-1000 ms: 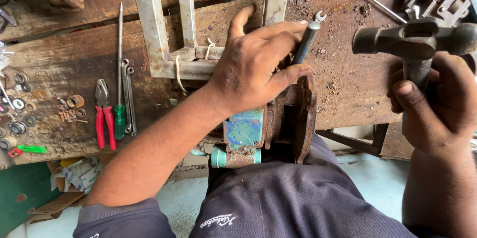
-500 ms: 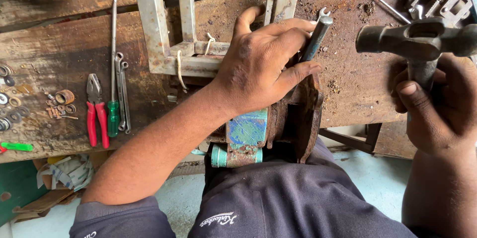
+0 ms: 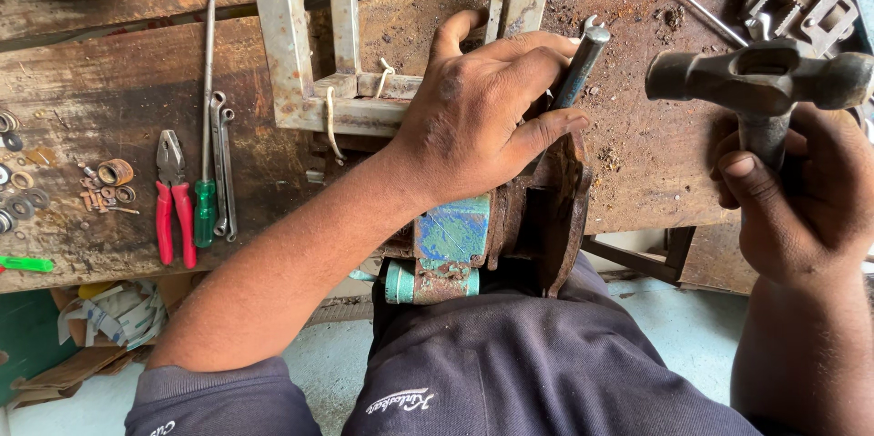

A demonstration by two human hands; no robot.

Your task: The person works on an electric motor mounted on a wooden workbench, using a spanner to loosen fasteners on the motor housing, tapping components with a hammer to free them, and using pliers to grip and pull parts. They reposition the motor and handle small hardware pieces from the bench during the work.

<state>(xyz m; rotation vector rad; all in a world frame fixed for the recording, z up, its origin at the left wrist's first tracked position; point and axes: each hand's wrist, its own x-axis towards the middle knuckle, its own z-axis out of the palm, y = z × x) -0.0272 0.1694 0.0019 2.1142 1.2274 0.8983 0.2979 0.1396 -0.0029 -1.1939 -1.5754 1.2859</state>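
At the far left of the wooden bench (image 3: 109, 45), small washers (image 3: 107, 177) lie scattered. Just right of them lie red pliers (image 3: 173, 208), a green-handled screwdriver (image 3: 207, 126) and a spanner (image 3: 221, 163), side by side. A metal frame (image 3: 300, 63) lies across the bench further right. The left hand (image 3: 482, 108) is closed around a punch (image 3: 580, 63), holding it tilted over the rusty vise (image 3: 537, 218) clamped at the bench's near edge; a blue-green part (image 3: 452, 231) sits on the vise's left. At the right, the right hand (image 3: 801, 199) grips a hammer (image 3: 760, 81) by the handle, head level above the bench, well apart from the punch.
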